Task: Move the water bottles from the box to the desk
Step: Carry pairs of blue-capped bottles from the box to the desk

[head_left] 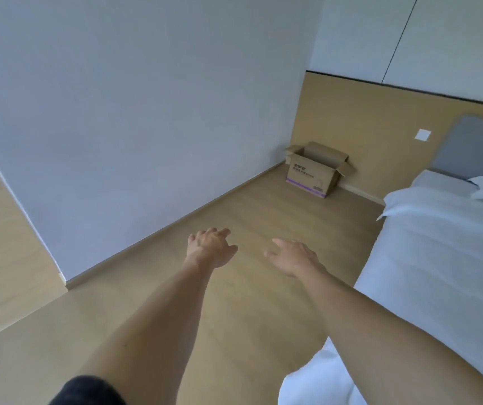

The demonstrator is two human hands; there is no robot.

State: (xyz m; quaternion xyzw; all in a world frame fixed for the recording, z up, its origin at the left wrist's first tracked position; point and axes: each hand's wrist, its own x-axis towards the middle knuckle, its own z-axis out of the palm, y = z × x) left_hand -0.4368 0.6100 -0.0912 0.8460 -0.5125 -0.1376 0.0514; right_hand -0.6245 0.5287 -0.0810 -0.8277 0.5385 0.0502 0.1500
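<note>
While both my hands reach out empty over the wooden floor, the cardboard box sits well ahead of me in the corner, against the wood wall panel and beside the bed. My left hand has its fingers loosely spread and holds nothing; my right hand is likewise open and bare. With its top flaps folded out, the box is open, but from this angle I cannot see inside, so the water bottles are presumably down in it, out of view. I expect filled bottles to be fairly heavy for their size, smooth and a little slippery, with thin walls that give under a squeeze. Taking each around the middle of the body, or by the stiffer neck under the cap, seems safest. No tabletop shows here.
</note>
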